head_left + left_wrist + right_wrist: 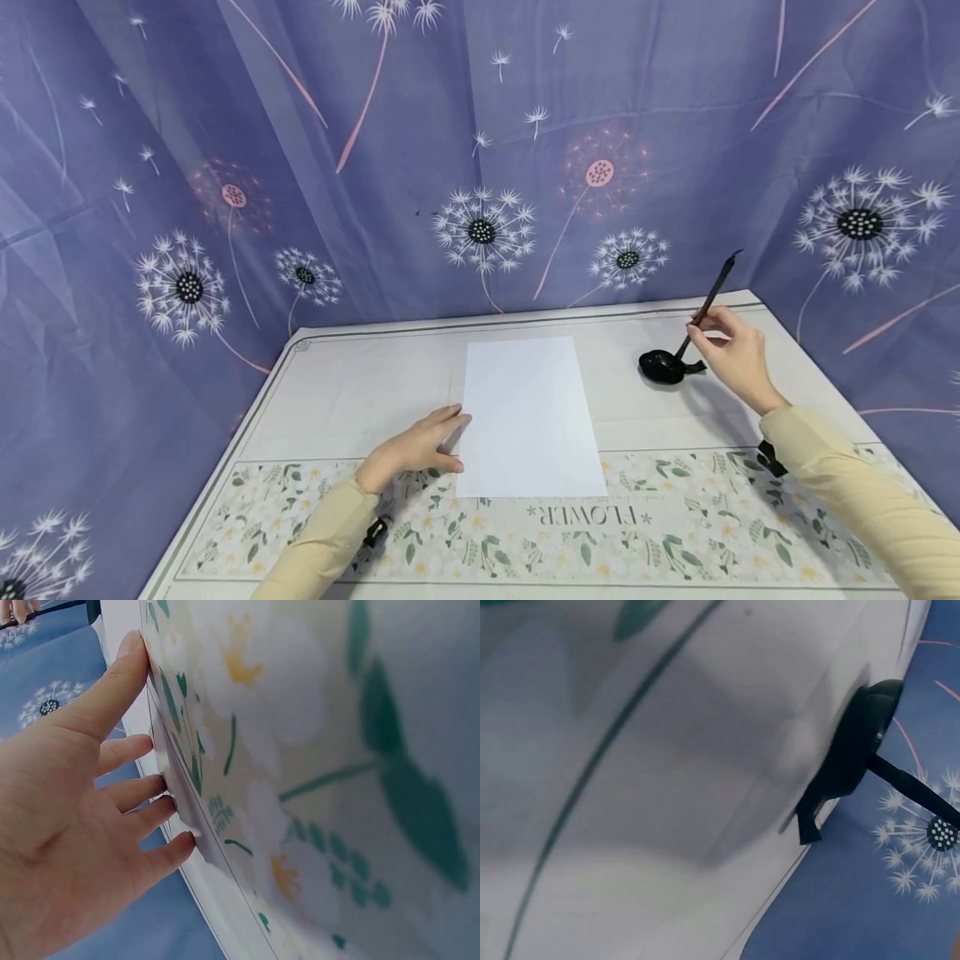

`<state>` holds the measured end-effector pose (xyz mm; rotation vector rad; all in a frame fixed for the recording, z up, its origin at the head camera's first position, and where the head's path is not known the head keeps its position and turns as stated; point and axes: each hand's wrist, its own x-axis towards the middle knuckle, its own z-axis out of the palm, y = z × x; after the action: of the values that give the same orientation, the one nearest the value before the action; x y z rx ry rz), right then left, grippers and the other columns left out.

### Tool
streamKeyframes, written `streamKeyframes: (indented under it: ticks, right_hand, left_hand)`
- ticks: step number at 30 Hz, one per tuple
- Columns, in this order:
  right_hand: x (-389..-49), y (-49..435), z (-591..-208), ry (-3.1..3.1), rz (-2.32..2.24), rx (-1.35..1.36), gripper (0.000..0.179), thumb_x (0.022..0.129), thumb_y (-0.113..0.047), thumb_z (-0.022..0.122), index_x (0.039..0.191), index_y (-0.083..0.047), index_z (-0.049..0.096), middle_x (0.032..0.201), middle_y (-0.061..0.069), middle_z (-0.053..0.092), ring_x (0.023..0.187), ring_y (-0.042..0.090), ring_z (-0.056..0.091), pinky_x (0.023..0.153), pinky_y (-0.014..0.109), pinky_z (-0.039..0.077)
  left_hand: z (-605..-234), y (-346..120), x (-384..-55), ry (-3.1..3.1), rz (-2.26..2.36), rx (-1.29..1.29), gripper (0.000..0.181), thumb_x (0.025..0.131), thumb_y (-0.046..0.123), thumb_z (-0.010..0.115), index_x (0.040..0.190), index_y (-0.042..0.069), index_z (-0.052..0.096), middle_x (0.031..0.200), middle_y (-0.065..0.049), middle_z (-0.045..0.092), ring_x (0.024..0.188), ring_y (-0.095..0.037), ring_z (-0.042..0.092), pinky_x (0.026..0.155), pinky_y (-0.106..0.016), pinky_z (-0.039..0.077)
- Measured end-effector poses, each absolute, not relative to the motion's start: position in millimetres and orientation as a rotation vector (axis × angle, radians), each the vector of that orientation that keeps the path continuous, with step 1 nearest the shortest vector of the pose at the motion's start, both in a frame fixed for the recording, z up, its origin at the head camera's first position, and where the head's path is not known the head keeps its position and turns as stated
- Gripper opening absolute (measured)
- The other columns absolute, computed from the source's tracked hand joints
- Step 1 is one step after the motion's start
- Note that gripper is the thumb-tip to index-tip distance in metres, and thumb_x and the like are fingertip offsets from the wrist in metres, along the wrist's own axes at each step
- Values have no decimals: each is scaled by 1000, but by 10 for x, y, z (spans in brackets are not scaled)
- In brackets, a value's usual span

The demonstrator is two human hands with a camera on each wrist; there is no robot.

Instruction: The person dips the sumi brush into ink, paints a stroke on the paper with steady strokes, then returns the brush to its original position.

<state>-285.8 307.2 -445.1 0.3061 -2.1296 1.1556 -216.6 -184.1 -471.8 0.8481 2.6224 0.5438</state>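
Note:
A blank white sheet of paper (528, 417) lies in the middle of the table. My left hand (420, 442) rests at its left edge, fingers spread and thumb apart; the left wrist view shows the same hand (82, 802) with fingertips against the flowered cloth. Over at the right, my right hand (731, 350) pinches a dark writing brush (716, 287) between thumb and fingers. The brush leans with its lower end in a glossy black ink dish (662, 367), which has a short stem-like projection. In the right wrist view the brush handle (915, 787) rises from the dish (855, 739).
A white tablecloth (360, 375) with a flowered band (675, 533) along the near side covers the table. Purple dandelion-print curtains (420, 258) stand close behind the table and at both sides. The ink dish sits to the right of the paper, near the back.

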Motion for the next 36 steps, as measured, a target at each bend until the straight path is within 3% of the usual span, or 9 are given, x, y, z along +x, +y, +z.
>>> streamKeyframes:
  ticks: [15,23,29,36]
  right_hand:
    - [-2881,3077,-4415,-2114,1145,293,13,85,3,69,98,2,68,83,-34,59,81,-22,57,70,-3,45]
    - [-2782,2976,-4164,-2024,1213,337,17,83,12,65,100,10,67,87,-24,62,82,-18,60,71,0,48]
    - [-2660,2862,-3929,-1968,1353,318,18,86,9,64,103,16,62,90,-15,64,83,-10,62,70,3,49]
    - [-2664,2799,-3879,-1907,1458,313,19,86,10,64,103,19,60,86,-18,67,78,-7,64,66,4,50]
  left_hand:
    - [-4712,-1838,-2163,2620,549,840,84,85,39,71,150,3,32,158,-24,20,147,-41,20,116,-58,27]
    - [-4704,-1840,-2161,2621,557,840,84,84,39,72,150,3,32,158,-24,19,147,-41,20,116,-57,27]
    - [-4705,-1844,-2150,2616,560,839,84,85,39,71,150,4,32,159,-23,19,147,-40,20,116,-57,27]
    - [-4708,-1842,-2148,2621,546,835,84,85,39,71,151,6,32,159,-21,19,148,-39,19,117,-56,26]
